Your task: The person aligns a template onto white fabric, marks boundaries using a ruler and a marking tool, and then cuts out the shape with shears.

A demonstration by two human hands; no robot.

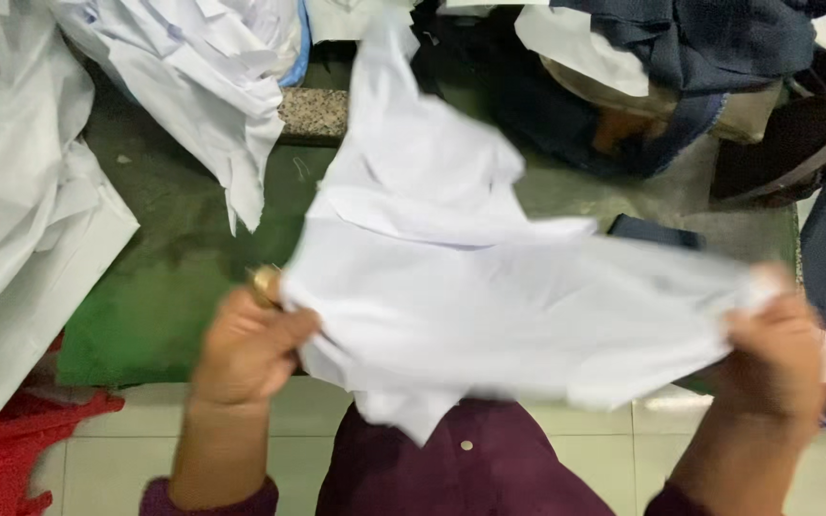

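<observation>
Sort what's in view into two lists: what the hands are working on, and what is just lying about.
In hand:
- white garment, stretched between the left hand and the right hand
- small brass-coloured object by the left hand; too blurred to identify

Lying about:
- pile of white cloth on the green table
- dark blue clothing
- red fabric on the floor

Even, fairly bright light, soft shadows, motion blur esp. on white cloth (hands too).
</observation>
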